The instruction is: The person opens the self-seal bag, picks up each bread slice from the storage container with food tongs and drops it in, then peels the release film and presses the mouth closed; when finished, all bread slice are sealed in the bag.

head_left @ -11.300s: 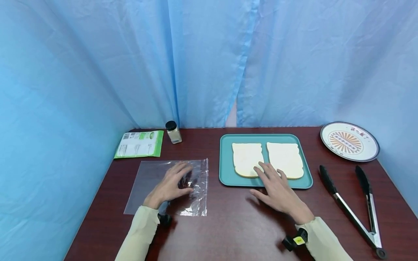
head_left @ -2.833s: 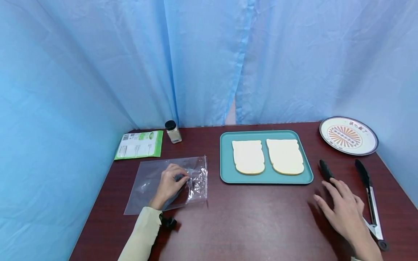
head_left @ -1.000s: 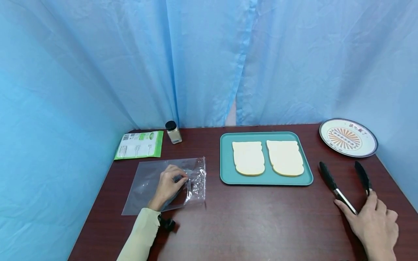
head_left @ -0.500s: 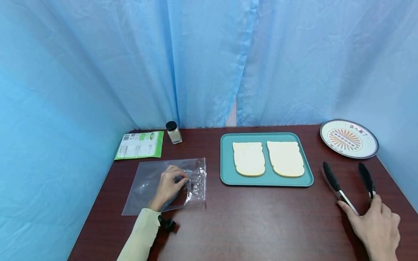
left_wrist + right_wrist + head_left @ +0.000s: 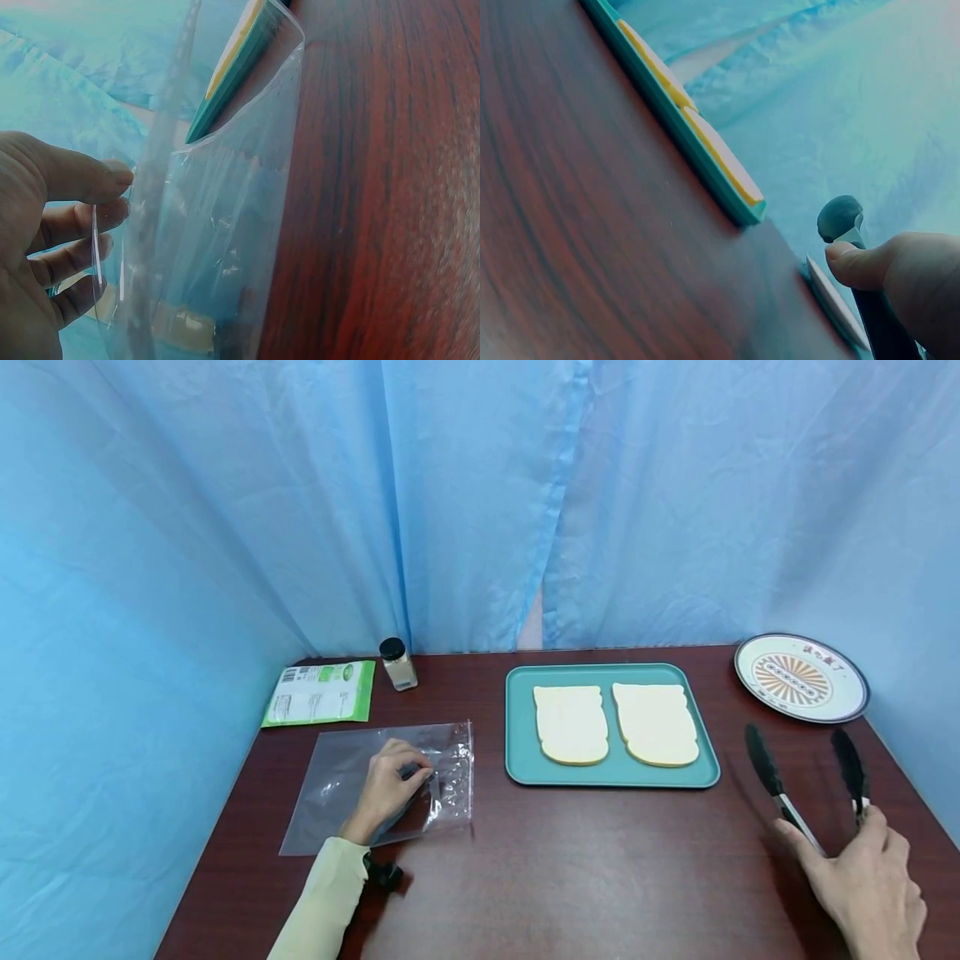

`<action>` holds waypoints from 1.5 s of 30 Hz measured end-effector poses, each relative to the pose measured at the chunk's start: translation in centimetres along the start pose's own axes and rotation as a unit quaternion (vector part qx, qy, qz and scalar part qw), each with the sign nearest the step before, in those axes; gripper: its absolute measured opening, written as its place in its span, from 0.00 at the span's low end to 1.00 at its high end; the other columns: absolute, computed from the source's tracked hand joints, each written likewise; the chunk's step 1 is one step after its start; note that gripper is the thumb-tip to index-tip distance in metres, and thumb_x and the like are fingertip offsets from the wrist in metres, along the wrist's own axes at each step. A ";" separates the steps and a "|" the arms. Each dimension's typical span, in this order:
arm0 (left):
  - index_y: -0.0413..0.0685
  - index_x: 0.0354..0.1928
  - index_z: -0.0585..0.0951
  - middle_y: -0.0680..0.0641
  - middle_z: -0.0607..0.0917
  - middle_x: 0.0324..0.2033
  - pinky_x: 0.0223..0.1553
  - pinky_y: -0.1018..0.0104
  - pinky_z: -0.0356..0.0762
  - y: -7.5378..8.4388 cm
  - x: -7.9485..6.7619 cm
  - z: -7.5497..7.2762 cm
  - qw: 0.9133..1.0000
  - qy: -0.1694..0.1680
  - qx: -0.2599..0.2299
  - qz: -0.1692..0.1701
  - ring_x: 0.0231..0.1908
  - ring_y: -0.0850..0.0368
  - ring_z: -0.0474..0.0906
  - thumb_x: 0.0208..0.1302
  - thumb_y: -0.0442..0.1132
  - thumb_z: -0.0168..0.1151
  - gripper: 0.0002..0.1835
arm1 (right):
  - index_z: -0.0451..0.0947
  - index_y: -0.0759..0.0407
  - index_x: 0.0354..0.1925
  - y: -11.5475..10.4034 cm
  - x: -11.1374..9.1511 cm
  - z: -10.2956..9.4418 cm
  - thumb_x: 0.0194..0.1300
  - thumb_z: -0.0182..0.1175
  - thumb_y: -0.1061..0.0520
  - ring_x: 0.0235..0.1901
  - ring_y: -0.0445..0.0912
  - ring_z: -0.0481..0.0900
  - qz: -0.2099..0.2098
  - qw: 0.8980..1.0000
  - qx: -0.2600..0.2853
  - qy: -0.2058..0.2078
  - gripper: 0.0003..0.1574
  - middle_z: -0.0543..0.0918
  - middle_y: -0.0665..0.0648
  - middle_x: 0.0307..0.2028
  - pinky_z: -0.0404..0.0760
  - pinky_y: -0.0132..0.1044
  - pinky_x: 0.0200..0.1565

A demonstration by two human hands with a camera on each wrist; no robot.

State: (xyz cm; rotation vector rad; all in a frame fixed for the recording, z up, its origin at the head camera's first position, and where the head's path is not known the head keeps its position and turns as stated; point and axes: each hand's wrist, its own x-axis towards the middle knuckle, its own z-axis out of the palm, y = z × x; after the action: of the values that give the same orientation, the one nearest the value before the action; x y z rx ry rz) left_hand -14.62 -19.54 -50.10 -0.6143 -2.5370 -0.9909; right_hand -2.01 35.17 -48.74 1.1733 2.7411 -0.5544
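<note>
My left hand (image 5: 386,789) pinches the upper layer of a clear plastic zip bag (image 5: 322,797) near its mouth. In the left wrist view the bag's film (image 5: 217,225) stands lifted, with thumb and fingertips at its edge. My right hand (image 5: 866,885) grips a pair of tongs (image 5: 765,764) with black tips and metal arms, spread apart and pointing away from me. In the right wrist view the thumb presses along one tong arm (image 5: 881,322). Two slices of bread (image 5: 572,727) lie side by side on a teal tray (image 5: 611,777) between the hands.
A round patterned plate (image 5: 843,693) lies at the back right, beyond the tongs. At the back left are a green and white packet (image 5: 315,693) and a small jar with a black lid (image 5: 400,668). Blue curtains (image 5: 480,510) enclose the table's back and sides.
My right hand went from over the tray to the tongs and took hold of them; their tips have since shifted slightly right and upward. My left hand closed on the bag's film and lifted it.
</note>
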 end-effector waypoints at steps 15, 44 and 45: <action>0.45 0.29 0.89 0.48 0.88 0.29 0.41 0.56 0.80 -0.1 0.1 0.2 1.000 -0.004 0.002 0.002 0.38 0.53 0.80 0.50 0.28 0.76 0.06 | 0.37 0.68 0.78 -2.0 -2.3 0.1 0.55 0.58 0.18 0.48 0.80 0.68 -0.104 0.994 0.029 0.000 0.78 0.62 0.87 0.59 0.71 0.71 0.39; 0.44 0.27 0.89 0.48 0.88 0.28 0.41 0.56 0.80 0.2 0.2 0.2 1.000 0.005 -0.014 0.000 0.38 0.53 0.80 0.50 0.28 0.76 0.05 | 0.48 0.73 0.67 -7.0 -5.9 1.5 0.50 0.56 0.13 0.27 0.72 0.74 -0.188 0.980 -0.024 -0.056 0.77 0.67 0.82 0.45 0.74 0.59 0.27; 0.44 0.27 0.89 0.48 0.88 0.28 0.41 0.56 0.80 0.2 0.1 0.2 1.000 0.006 -0.015 0.000 0.38 0.53 0.80 0.50 0.28 0.76 0.05 | 0.48 0.74 0.67 -7.2 -5.9 1.4 0.49 0.55 0.12 0.27 0.72 0.74 -0.187 0.980 -0.027 -0.062 0.78 0.67 0.82 0.45 0.74 0.59 0.27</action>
State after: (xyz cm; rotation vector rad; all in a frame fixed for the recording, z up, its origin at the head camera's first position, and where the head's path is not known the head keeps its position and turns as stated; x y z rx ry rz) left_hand -14.67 -19.22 -50.08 -0.6154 -2.5157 -1.0311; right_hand -3.14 26.05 -46.55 0.5889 2.8567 -0.5615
